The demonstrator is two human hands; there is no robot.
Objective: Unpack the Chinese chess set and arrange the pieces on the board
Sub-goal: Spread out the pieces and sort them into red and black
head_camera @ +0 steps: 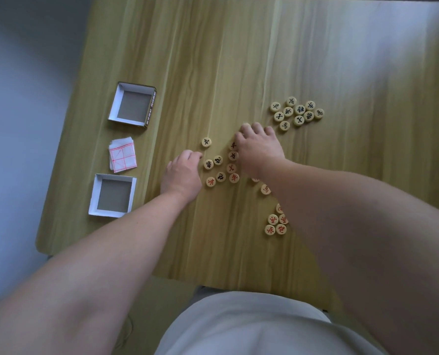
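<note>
Round wooden chess pieces lie loose on the wooden table (213,60). A group with black characters (299,112) sits at the far right. A mixed red and black cluster (221,170) lies in the middle, and a red group (274,225) lies nearer me. My left hand (181,174) rests on the table left of the middle cluster, fingers loosely curled, beside a piece. My right hand (258,148) reaches over the cluster with its fingers bent down; what is under them is hidden. The folded paper board (122,155) with red lines lies at the left.
Two empty white box halves stand at the left, one farther away (132,105) and one nearer (113,196), with the folded board between them. A lone black piece (206,142) lies above the cluster. The table's left edge is close to the boxes.
</note>
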